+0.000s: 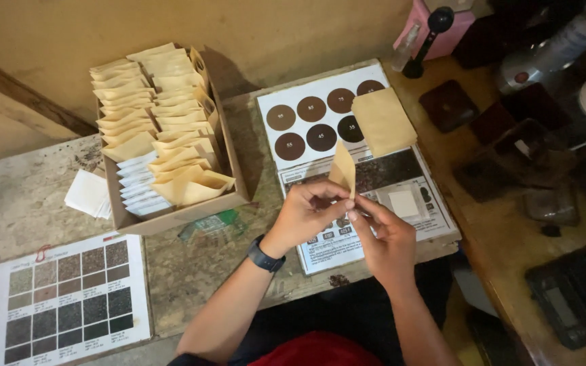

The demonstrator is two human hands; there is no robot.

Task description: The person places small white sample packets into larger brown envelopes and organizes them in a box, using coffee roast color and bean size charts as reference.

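Note:
My left hand [304, 213] and my right hand [382, 234] meet over the table and together pinch a small tan paper envelope [342, 169], held upright by its lower edge. A dark watch sits on my left wrist. Under my hands lies a white chart [327, 112] with brown circles, and a flat tan envelope [382, 120] rests on its right part. An open cardboard box [228, 159] packed with several tan and white envelopes stands to the left.
A second chart [69, 298] with a grid of dark squares lies at the near left. White paper slips [88, 193] lie beside the box. Dark trays, a bottle and a black scale [578, 295] crowd the wooden counter at right.

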